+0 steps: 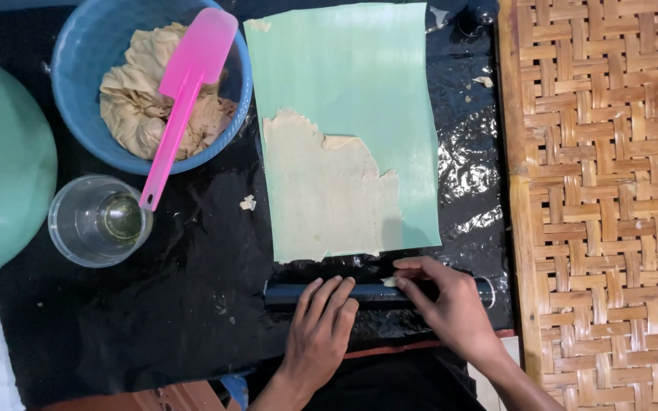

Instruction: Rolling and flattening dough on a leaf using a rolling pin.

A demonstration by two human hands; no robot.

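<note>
Both hands, left hand [321,323] flat and right hand [451,304] pinching, are pressing the dark roller [375,292] at six o'clock of the dough sheet [325,190]; uneven pressure risks tearing it.

No packages, labels, signs or screens show anywhere in this view.

Bowl [78,84] left of sheet [359,76]; glass [66,224] below.
</note>
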